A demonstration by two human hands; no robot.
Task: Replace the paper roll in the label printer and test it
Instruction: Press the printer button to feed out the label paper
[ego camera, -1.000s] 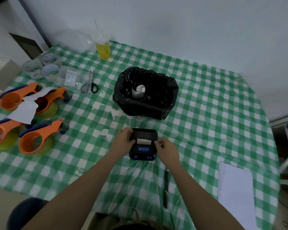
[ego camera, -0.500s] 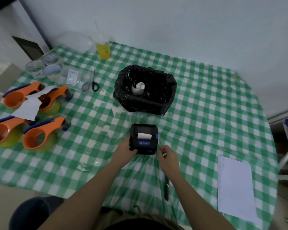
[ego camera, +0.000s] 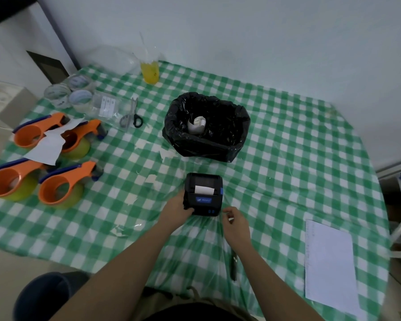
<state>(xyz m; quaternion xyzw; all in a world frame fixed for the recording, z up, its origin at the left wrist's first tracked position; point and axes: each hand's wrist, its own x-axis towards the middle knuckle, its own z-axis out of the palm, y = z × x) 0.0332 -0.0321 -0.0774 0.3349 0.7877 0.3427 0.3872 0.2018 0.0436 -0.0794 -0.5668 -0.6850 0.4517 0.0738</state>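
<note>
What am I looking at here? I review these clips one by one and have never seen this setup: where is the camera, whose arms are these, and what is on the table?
There is no machine: a person works with bare hands, and the single camera sits on their head, looking forward and down. So the two arms rising from the bottom edge are the wearer's own.

The left hand grips the side of a small black label printer, with a strip of white paper showing at its slot. The right hand hovers just beside the printer's near right corner, holding nothing.

On the green checked tablecloth lie a bin with a black liner holding a used paper roll, scissors, four orange tape dispensers at the left, a cup of yellow drink, and a white sheet at the right.
</note>
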